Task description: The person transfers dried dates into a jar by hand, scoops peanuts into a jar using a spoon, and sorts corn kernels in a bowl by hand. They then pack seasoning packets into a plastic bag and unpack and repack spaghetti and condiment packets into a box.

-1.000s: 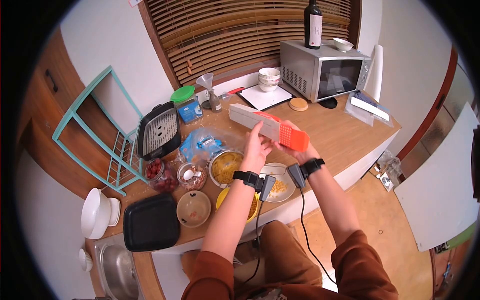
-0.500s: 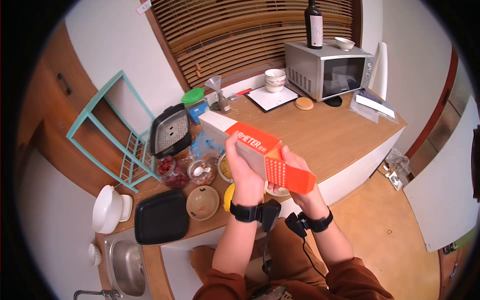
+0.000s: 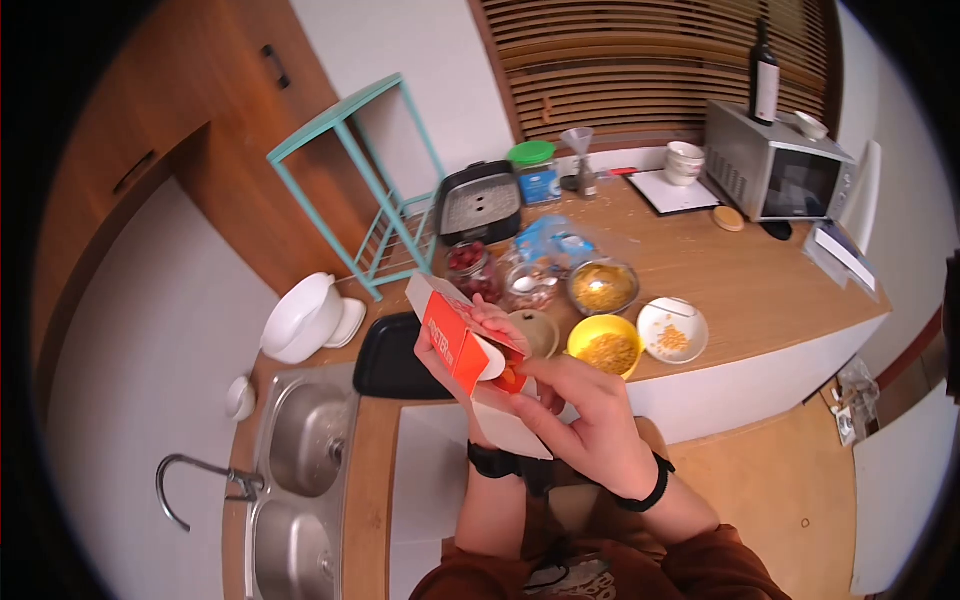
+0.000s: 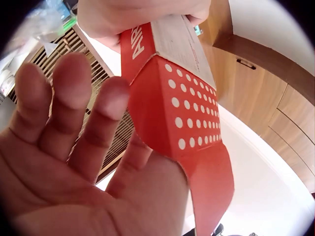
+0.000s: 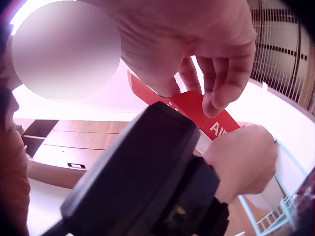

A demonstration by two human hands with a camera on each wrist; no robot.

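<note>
Gripping box [image 3: 450, 347], right fingers [image 3: 565, 378] half-curled, seemingly pinching

In the head view, the left hand [image 3: 495, 322] gripped a red and white box [image 3: 452, 345], while the fingers of the right hand [image 3: 597, 430] touched its open end. Beyond them on the counter [image 3: 770, 290], a yellow bowl [image 3: 577, 345] of yellow-orange pieces stood beside a white plate [image 3: 692, 316] bearing similar pieces.

Slatted blinds [image 3: 640, 75] (brown ones) hang beside a white wall [image 3: 420, 60].
</note>
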